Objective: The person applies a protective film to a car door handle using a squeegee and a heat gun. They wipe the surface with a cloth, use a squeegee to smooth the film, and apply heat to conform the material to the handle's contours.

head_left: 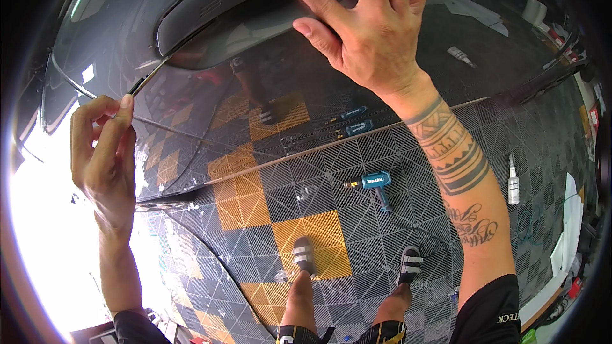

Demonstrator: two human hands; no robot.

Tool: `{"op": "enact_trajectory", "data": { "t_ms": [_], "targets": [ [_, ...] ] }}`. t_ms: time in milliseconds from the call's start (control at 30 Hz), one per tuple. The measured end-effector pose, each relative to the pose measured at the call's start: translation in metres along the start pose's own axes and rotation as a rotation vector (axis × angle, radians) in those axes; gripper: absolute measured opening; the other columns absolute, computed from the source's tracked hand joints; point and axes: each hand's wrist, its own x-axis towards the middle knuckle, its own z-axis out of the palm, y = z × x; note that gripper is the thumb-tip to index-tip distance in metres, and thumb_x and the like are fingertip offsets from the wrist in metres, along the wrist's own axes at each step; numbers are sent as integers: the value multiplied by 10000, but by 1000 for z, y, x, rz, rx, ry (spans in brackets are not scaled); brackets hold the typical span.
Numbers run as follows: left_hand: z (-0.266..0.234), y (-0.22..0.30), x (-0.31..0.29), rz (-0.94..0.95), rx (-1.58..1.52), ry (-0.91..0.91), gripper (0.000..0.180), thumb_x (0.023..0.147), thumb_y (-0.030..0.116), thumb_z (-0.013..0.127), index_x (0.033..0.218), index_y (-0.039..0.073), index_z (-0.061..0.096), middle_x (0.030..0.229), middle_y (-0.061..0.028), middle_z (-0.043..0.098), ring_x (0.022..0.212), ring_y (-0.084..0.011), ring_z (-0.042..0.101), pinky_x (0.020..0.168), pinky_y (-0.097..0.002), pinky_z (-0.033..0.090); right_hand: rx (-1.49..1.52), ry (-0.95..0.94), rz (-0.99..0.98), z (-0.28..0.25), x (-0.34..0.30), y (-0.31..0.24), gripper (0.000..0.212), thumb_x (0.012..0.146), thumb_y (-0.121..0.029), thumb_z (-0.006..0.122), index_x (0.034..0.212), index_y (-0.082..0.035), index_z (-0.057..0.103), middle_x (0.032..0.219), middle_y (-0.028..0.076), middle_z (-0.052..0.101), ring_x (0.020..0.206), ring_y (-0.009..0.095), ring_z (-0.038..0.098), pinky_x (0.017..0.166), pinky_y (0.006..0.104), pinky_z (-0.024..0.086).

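My left hand [105, 146] is closed in a pinch on a slim stick-like tool [146, 79], with a dark part near my fingers. Its thin tip reaches the left end of a dark car door handle [204, 9]. At the handle's right part is my right hand [376, 35], its thumb and index finger stretched apart. The index fingertip meets the handle's lower edge, while the other fingers bend over the top. Beneath the handle, the glossy dark door panel [382, 89] curves around a recess. What the right fingertips touch is partly hidden.
A teal heat gun [376, 181] lies on the grey and yellow tiled floor [319, 236], its cord trailing right. Farther right stands or lies a white nozzle bottle [513, 181]. White sheets [567, 229] lie at the right edge. A dark cable [223, 267] crosses the floor at left.
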Motion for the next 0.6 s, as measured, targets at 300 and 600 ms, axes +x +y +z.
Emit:
{"op": "enact_trajectory", "data": {
  "t_ms": [300,600],
  "targets": [
    [-3,-2,-3,-7,4,0,259,797,-103,683,989,62,740,935,-78,607,782,-142,615,536,-236,522,-52,64,-58,7,-3,6,387,963,-484,467,1119,-212,695,912,56,430,849,235,422,769,405,320],
    [-6,-2,-7,4,14,-19,257,789,-110,683,990,40,733,926,-94,599,807,-167,611,551,-254,533,-58,52,-61,7,-3,6,390,968,-484,460,1117,-210,695,909,58,429,838,233,421,765,401,316]
  ]
}}
